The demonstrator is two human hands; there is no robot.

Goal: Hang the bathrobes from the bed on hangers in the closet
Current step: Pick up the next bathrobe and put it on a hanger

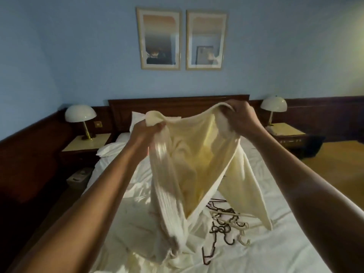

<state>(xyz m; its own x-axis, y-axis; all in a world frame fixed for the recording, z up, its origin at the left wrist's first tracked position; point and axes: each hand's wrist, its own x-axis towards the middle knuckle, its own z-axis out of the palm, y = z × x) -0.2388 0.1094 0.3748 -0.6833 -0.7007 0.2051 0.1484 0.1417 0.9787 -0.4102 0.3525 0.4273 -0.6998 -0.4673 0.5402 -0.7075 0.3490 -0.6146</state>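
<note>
L hand [146, 133] and R hand [241, 118] each gripping cream bathrobe [189, 154] collar, robe held up over bed [275, 194], hangers [228, 223] on sheet at 5 o'clock of robe, hem trailing on bed.

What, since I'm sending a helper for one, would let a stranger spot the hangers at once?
Find the white-sheeted bed below two framed pictures. On its sheet, just right of the held-up cream bathrobe, lies a tangle of dark and cream hangers. Their hooked, wiry outlines are the only hard shapes among soft cloth.
</note>
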